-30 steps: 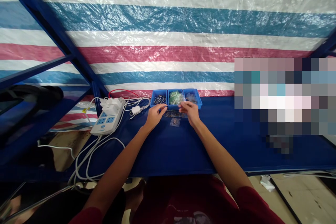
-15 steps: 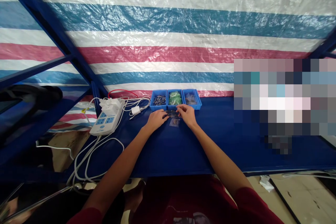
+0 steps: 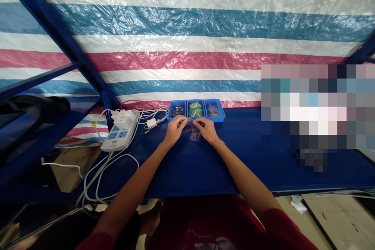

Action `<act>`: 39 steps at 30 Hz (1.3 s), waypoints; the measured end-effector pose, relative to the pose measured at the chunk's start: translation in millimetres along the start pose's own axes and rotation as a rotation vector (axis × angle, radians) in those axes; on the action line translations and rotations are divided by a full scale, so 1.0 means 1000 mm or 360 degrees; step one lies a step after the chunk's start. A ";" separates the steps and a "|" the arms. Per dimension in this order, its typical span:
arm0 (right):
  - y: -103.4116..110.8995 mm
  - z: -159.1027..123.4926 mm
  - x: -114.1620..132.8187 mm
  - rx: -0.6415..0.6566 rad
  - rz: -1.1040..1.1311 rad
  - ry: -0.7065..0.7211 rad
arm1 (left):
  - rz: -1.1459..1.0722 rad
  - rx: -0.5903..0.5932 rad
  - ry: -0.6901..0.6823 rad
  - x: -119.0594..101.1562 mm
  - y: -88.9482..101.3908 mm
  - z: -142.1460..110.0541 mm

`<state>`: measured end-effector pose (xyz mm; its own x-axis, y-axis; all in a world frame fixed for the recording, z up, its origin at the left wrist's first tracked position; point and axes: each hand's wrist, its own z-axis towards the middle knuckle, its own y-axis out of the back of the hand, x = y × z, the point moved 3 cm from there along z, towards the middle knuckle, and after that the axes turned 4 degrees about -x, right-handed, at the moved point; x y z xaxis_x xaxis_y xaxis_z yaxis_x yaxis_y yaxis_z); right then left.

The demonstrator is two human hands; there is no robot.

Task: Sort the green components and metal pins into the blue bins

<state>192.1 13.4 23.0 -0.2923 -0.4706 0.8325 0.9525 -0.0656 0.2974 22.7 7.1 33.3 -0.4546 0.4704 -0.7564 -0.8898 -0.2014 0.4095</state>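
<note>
My left hand (image 3: 175, 129) and my right hand (image 3: 207, 129) meet over the blue table (image 3: 205, 164), just in front of three small blue bins. Both pinch a small clear plastic bag (image 3: 190, 124) held between them, a little above the surface. A second small clear bag (image 3: 195, 136) lies flat on the table under my hands. The left bin (image 3: 177, 111) holds several small metal pieces, the middle bin (image 3: 195, 109) holds green parts, and the right bin (image 3: 215, 110) holds small clear bags.
A white power strip (image 3: 118, 134) with plugged adapters lies at the left, its white cables (image 3: 96, 175) trailing off the table's front edge. A red wire (image 3: 136, 102) loops behind it. A striped tarp (image 3: 187, 39) forms the back wall. Blue frame bars (image 3: 67, 43) stand at left.
My right hand drew back from the middle and right bins and came down to meet my left hand. Both now lift the small bag slightly off the table.
</note>
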 end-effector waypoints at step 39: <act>0.002 -0.003 0.005 -0.0013 -0.0184 0.0320 | -0.0642 0.0265 0.0574 0.002 -0.007 0.002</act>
<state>193.1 8.7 26.5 -0.3775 -0.6255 0.6828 0.9145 -0.1361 0.3810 27.9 11.0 29.7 -0.0906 0.1531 -0.9841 -0.9908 0.0857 0.1046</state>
